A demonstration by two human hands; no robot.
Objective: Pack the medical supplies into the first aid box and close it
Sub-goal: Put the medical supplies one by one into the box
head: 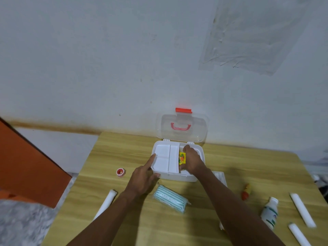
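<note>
The white first aid box [199, 151] stands open near the far edge of the wooden table, its clear lid [182, 127] with red handle and latch raised against the wall. A white divided tray [164, 159] fills its left part. My right hand [192, 161] is inside the box's right part, holding a small yellow packet [182, 158] on edge. My left hand [144, 178] touches the box's left front corner, forefinger stretched along the rim. A striped green-and-white pack [170, 198] lies in front of the box.
On the table lie a small red-and-white roll [120, 172] at left, a white roll [106, 204] near the left edge, a small red-and-yellow bottle [246, 191], a white bottle [269, 214] and two white rolls [302, 209] at right. An orange panel [26, 166] stands at left.
</note>
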